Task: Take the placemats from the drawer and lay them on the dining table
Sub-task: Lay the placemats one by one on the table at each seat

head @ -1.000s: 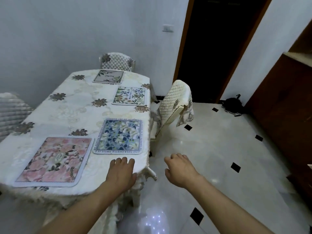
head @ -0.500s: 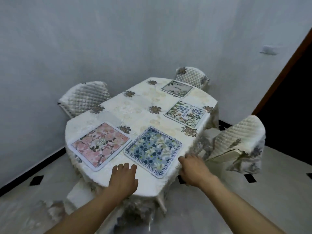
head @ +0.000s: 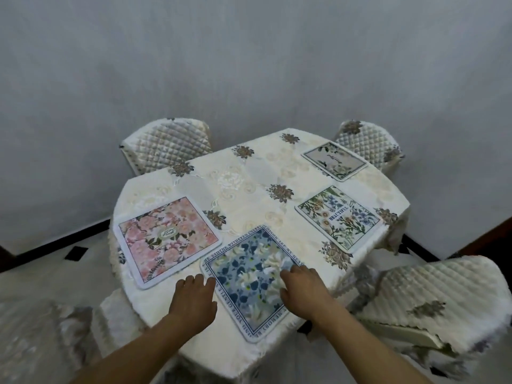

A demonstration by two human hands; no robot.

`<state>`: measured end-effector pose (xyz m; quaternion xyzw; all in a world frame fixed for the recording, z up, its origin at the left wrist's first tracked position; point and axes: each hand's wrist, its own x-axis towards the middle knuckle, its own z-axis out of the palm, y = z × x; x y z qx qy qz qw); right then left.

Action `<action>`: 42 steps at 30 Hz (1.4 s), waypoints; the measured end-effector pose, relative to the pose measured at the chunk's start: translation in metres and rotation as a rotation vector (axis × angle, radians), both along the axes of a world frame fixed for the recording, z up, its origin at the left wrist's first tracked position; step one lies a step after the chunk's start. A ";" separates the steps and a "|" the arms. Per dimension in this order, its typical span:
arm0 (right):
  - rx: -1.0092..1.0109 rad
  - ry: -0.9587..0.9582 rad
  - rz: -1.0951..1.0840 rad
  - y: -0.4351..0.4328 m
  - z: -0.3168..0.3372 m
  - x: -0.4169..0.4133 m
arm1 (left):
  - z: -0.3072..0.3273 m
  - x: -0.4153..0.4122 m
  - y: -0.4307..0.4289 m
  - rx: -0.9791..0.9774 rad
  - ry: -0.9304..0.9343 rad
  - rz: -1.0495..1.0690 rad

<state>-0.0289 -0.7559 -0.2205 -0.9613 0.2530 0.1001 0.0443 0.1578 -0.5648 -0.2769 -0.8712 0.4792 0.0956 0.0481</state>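
Right hand [head: 300, 289] has moved onto the blue placemat [head: 249, 281], seemingly flat.

Pink floral placemat [head: 166, 236] at left; blue floral placemat [head: 249, 278] at centre; cream flowered tablecloth [head: 243, 184] on the surface.

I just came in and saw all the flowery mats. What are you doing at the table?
A person is setting out placemats on the dining table. Four lie flat on the tablecloth: a pink placemat, a blue placemat, a placemat with the word BEAUTIFUL, and a pale placemat at the far end. Both hands are at the blue one: the left hand flat by its left edge, the right hand resting on it, apparently straightening it. Neither hand holds anything.
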 end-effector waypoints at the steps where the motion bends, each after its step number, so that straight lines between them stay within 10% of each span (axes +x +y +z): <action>1: 0.007 0.010 0.005 -0.011 -0.004 0.004 | -0.004 0.000 -0.007 0.006 0.017 0.016; 20: 0.150 0.251 0.434 -0.168 -0.120 0.072 | -0.080 -0.068 -0.081 0.060 0.079 0.582; 28: 0.289 0.173 0.263 -0.186 -0.138 0.069 | -0.100 -0.093 -0.093 0.076 0.197 0.801; 42: 0.594 -0.007 0.080 -0.199 -0.147 0.069 | -0.072 -0.077 -0.113 -0.503 0.417 1.158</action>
